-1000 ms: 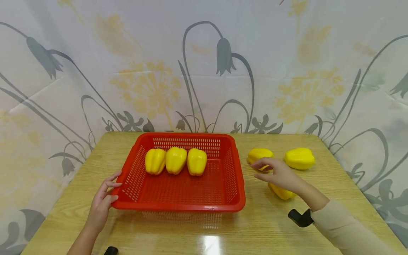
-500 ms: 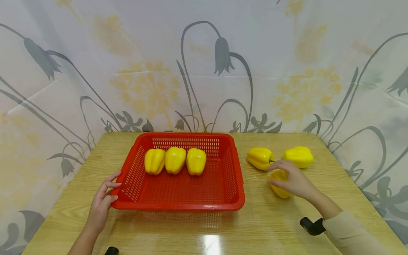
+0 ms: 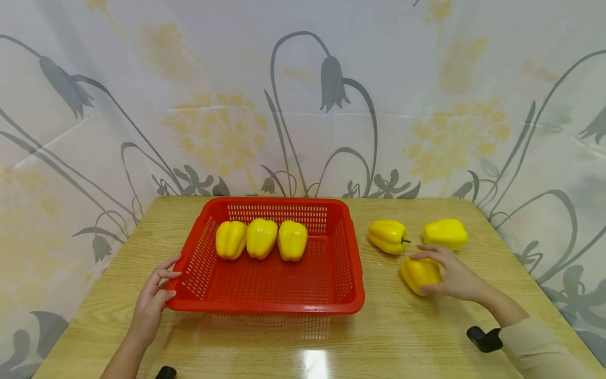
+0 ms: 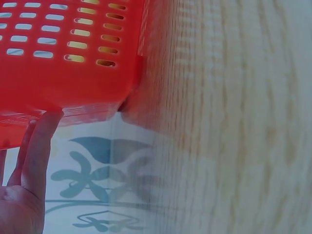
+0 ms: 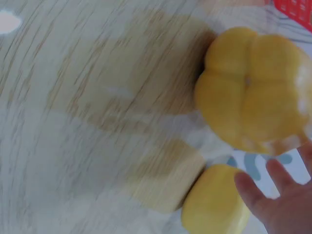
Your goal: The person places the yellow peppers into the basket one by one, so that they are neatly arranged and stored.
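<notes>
My left hand [image 3: 150, 302] rests its extended fingertips and thumb on the left rim of a red plastic basket [image 3: 265, 307]. In the left wrist view, a straight finger [image 4: 41, 151] touches the basket's outside. Three yellow bell peppers [image 3: 262, 238] stand in a row inside it, towards the back left. On the table to its right, my right hand [image 3: 456, 276] spreads around a yellow bell pepper [image 3: 418, 275], thumb on the near side, fingers over the far side. The right wrist view has this pepper's lobed end facing the camera, the fingers [image 5: 252, 191] extended close beside it.
Two more yellow bell peppers lie behind the right hand: one with a dark stem [image 3: 387, 236], another farther right [image 3: 445, 233]. The wooden table [image 3: 246, 347] ends at a flower-patterned backdrop [image 3: 303, 105]. A black device [image 3: 484, 339] sits at the right wrist.
The right hand has moved right and towards the front, from beside the stemmed pepper to around the nearest one. The left hand and the basket stay in place.
</notes>
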`<action>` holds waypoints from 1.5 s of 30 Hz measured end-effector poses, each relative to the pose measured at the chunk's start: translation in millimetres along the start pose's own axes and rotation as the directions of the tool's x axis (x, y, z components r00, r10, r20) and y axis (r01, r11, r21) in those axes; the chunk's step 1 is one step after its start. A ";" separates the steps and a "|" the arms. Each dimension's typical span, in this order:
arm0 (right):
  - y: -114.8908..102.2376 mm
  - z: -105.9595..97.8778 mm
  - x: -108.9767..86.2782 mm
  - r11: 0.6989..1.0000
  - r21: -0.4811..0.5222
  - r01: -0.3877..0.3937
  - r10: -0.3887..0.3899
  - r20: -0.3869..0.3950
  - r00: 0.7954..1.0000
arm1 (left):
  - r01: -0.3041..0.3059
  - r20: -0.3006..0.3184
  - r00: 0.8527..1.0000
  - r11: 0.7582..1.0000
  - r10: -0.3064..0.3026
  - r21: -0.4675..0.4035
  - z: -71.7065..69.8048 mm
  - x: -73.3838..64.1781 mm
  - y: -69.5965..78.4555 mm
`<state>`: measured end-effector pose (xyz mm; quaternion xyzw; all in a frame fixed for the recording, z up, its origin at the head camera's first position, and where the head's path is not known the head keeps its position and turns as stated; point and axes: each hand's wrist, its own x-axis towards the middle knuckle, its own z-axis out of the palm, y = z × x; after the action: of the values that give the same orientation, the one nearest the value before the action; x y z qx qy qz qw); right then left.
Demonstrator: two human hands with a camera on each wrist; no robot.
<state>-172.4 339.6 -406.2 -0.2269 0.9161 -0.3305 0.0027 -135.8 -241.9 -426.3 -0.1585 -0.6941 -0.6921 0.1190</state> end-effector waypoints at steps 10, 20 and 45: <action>12.8 4.5 -2.6 0.998 0.061 -0.024 0.020 0.067 0.998 | -0.009 -0.002 1.000 1.000 0.009 0.000 -0.2 -0.1 0.0; 10.0 8.4 1.8 0.998 -0.012 -0.062 0.061 -0.003 0.998 | -0.043 -0.012 0.999 0.999 0.043 0.015 3.3 -0.4 -3.6; -31.6 -4.4 27.9 0.999 -0.051 0.008 -0.012 -0.082 0.997 | -0.012 0.014 1.000 1.000 0.011 0.028 13.1 -0.9 -3.0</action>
<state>-185.0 309.2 -379.5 -0.2177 0.9225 -0.3160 -0.0423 -135.5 -228.8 -429.6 -0.1658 -0.7037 -0.6803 0.1204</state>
